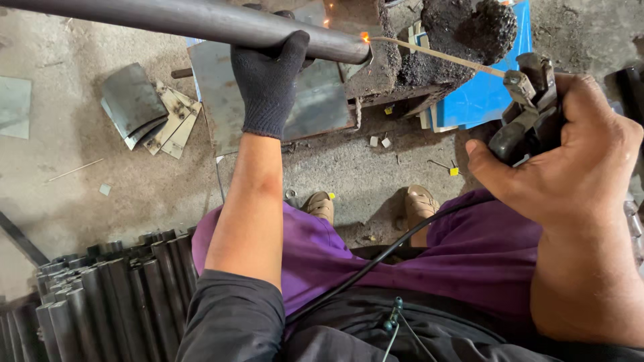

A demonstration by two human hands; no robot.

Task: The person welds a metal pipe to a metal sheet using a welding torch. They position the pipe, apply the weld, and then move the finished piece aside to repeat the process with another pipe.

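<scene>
Two hands are at work over a gritty concrete floor. At the top centre of the frame the left hand [270, 80], in a dark knit glove, is clenched around a long steel pipe [201, 21] that runs in from the upper left corner and ends near the top middle. At the right edge the bare right hand [577, 161] grips a black electrode holder [530, 107] — from it a thin welding rod [436, 57] slants up and to the left, its tip glowing orange right at the pipe's end, with a few sparks just above. Under the pipe lies a grey metal plate [322, 100], and beside it a crusted, slag-covered block [463, 30] sits on a blue sheet [483, 100]. A black cable [376, 265] crosses the purple trousers [469, 255] in the lower middle. Curved metal offcuts [144, 110] lie at upper left — a stack of dark pipes [100, 302] fills the lower left corner.
</scene>
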